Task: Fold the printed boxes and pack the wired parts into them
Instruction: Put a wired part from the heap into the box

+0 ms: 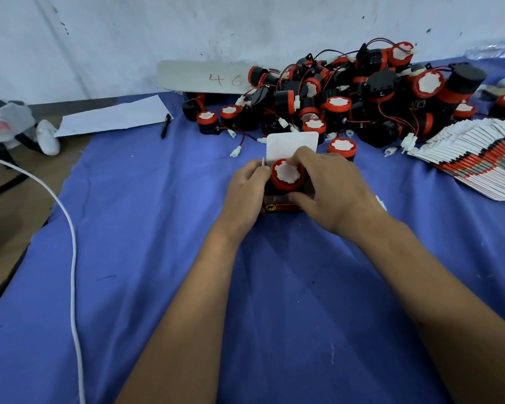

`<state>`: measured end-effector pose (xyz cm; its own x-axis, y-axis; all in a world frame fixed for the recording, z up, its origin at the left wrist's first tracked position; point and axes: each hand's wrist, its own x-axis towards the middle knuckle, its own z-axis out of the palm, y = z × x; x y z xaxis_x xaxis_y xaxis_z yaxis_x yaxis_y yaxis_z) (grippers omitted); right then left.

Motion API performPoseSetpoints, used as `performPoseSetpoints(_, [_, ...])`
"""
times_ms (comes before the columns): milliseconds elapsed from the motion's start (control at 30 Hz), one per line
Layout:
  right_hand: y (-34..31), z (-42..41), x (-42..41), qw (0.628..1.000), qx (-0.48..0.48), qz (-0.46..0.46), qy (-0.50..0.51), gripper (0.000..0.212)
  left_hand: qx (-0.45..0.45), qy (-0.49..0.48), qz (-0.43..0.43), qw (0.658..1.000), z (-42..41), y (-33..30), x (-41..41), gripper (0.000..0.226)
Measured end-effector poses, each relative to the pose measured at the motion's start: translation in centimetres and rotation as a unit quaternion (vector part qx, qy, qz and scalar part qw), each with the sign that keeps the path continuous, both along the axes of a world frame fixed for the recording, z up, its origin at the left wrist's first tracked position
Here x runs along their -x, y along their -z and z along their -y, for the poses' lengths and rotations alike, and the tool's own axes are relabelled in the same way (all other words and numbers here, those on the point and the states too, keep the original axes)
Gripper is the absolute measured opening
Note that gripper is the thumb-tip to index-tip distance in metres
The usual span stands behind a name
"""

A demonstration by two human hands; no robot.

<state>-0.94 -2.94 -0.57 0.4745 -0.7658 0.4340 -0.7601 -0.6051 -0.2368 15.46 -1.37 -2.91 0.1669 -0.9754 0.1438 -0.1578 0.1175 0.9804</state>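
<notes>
Printed box (280,206) stands on the blue cloth (274,301) directly ahead of you, between your two hands, with its white top flap (289,144) raised at the far side. A wired part (287,174) sits in the open mouth, red rim and white face upward, apparently not fully seated.

Your left hand (245,193) grips the box's left side, fingers curled against the wall beside a small white side tab. Your right hand (333,193) holds the part: fingertips rest on the far edge of its white face, and the thumb presses the front of the box just below it.

Current step, as judged: insertion of one part into one folded box. The part's wire is not visible, so you cannot confirm that it is tucked inside.

The next move calls for pressing the part down until it clears the mouth, keeping the left hand braced so that the walls do not bow. The side tabs and top flap then need folding over.

Beyond the box lies the heap of unpacked wired parts (362,94), touching one another in a tangle of leads. A fanned stack of flat boxes (478,158) lies to the far right.
</notes>
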Motion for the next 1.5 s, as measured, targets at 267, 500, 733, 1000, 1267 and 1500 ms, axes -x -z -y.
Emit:
performPoseSetpoints(267, [0.0,-0.1,-0.5,0.995,0.069,-0.052,0.054,0.033,0.029,-0.017,0.070,0.997,0.0,0.3,0.3,0.023])
performPoseSetpoints(500, [-0.2,-0.3,-0.6,0.988,0.058,-0.043,0.134,0.035,0.040,-0.073,0.118,0.989,0.6,1.1,1.2,0.018])
performPoseSetpoints(733, [-0.4,0.1,-0.4,0.983,0.041,-0.028,0.179,0.032,0.046,-0.095,0.122,0.987,0.8,1.4,1.8,0.014])
performPoseSetpoints(1000, [-2.0,0.4,2.0,0.971,0.025,0.079,0.226,0.023,0.025,-0.105,0.072,0.991,0.9,1.0,1.6,0.015])
performPoseSetpoints(1267, [-3.3,-0.6,1.7,0.980,0.035,0.196,0.020,0.007,0.010,-0.109,0.070,0.992,1.0,1.0,1.5,0.008])
performPoseSetpoints(1500, [-1.3,-0.5,-1.4,0.997,0.045,0.008,0.069,0.022,0.006,-0.109,0.054,0.993,1.0,1.1,2.0,0.010])
